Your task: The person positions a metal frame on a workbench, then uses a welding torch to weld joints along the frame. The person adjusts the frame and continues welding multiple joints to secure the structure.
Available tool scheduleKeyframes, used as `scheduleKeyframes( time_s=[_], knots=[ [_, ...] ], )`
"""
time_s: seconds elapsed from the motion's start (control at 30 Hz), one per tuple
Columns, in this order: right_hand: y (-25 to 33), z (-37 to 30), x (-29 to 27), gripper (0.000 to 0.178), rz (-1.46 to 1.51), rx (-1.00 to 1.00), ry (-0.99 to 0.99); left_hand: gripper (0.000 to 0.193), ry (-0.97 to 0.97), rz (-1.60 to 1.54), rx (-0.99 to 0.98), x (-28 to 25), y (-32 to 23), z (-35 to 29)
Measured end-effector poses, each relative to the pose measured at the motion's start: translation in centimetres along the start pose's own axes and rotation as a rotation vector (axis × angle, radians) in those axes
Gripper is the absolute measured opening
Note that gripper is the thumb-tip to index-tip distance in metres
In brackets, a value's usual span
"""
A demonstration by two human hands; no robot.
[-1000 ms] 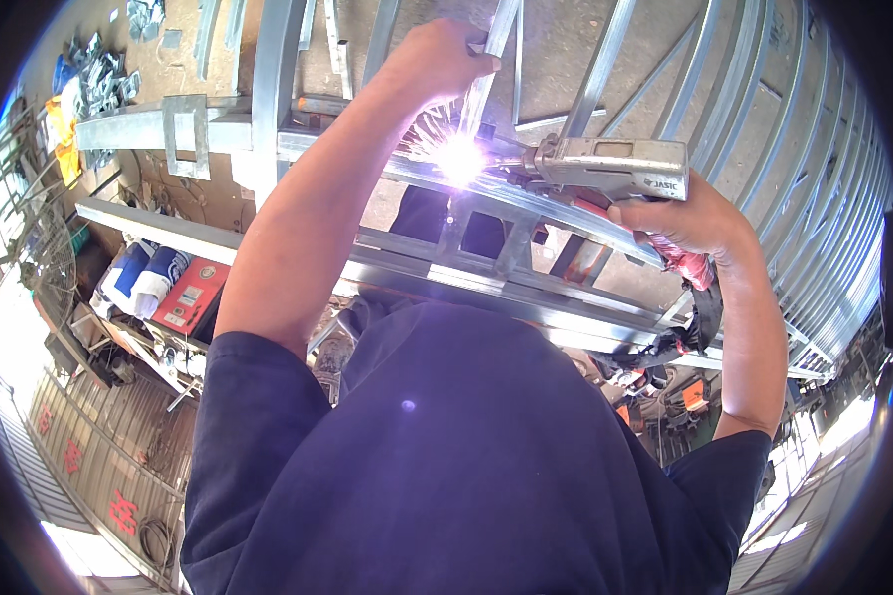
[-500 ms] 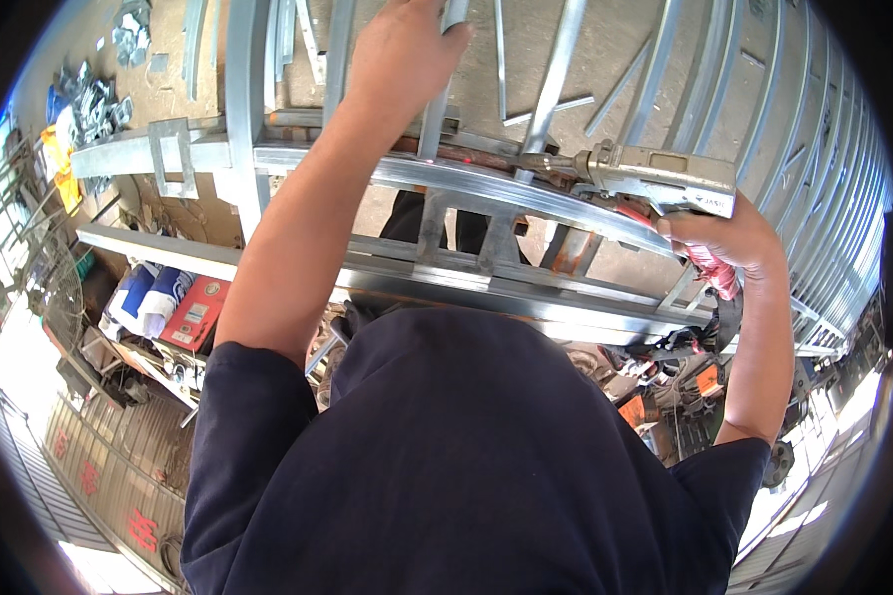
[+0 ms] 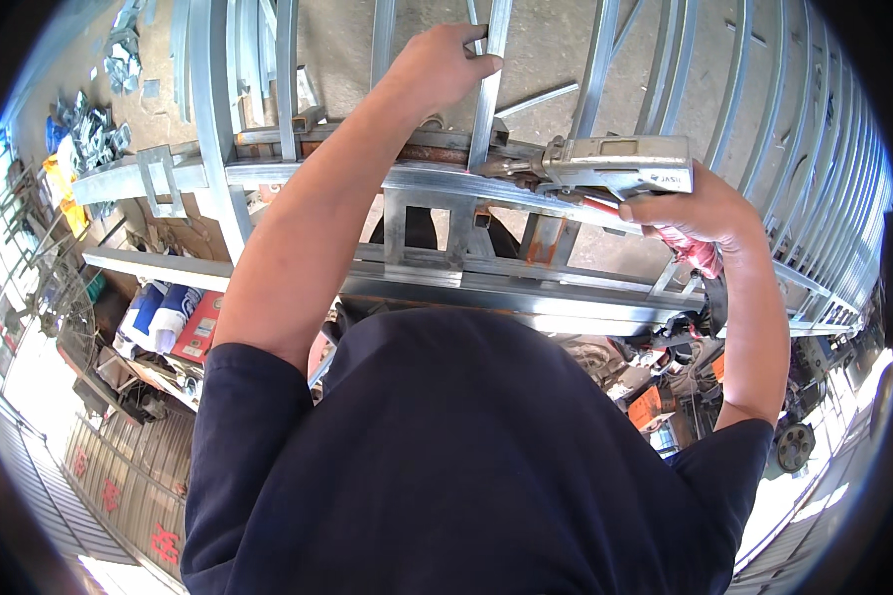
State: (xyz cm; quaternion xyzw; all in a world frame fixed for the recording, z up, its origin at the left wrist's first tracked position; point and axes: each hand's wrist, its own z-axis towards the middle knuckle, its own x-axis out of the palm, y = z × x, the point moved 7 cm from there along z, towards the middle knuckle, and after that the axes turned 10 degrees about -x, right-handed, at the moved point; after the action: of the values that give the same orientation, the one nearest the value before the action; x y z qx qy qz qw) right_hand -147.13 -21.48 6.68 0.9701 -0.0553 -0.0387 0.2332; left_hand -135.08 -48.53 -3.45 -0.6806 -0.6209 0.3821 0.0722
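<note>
My left hand (image 3: pixel 445 71) reaches to the top of the view, its thumb and a fingertip closed on an upright silver metal bar (image 3: pixel 488 99). Wrapped round the red handle of a metal-bodied welding gun (image 3: pixel 615 164) is my right hand (image 3: pixel 700 213). The gun lies level, and its nozzle points left at the foot of that same bar. There the bar meets a long silver rail (image 3: pixel 437 179) that crosses in front of me. Whether the nozzle touches the joint I cannot tell.
More parallel bars (image 3: pixel 734 89) run off to the right. A thick post (image 3: pixel 211 109) and a rectangular metal frame piece (image 3: pixel 161 181) stand left. Loose strips (image 3: pixel 538 99) and scrap pieces (image 3: pixel 94 129) lie on the floor. A red box (image 3: pixel 196 327) is at lower left.
My left hand has left one bar and moved right onto the neighbouring bar at the gun's nozzle. The view has shifted slightly right, while the gun stays by the same bar.
</note>
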Motion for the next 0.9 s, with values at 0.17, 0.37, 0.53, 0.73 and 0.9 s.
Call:
scheduleKeyframes(
  time_s=[0.17, 0.37, 0.53, 0.73, 0.9],
  knots=[
    [0.92, 0.14, 0.02, 0.086, 0.003, -0.037, -0.015, 0.057, 0.017, 0.009, -0.035, -0.19, -0.42, -0.49],
    [1.02, 0.5, 0.07, 0.087, 0.043, -0.066, 0.018, 0.058, 0.012, 0.015, -0.029, -0.16, -0.51, -0.36],
    [0.93, 0.76, 0.12, 0.086, 0.035, -0.058, 0.035, 0.059, 0.003, 0.024, -0.082, -0.17, -0.53, -0.42],
    [0.68, 0.8, -0.1, 0.085, 0.052, -0.072, 0.07, 0.059, 0.023, 0.049, -0.088, -0.27, -0.67, -0.33],
    [0.3, 0.81, -0.49, 0.085, 0.028, -0.062, 0.046, 0.058, 0.019, 0.06, -0.101, -0.17, -0.46, -0.11]
  ],
)
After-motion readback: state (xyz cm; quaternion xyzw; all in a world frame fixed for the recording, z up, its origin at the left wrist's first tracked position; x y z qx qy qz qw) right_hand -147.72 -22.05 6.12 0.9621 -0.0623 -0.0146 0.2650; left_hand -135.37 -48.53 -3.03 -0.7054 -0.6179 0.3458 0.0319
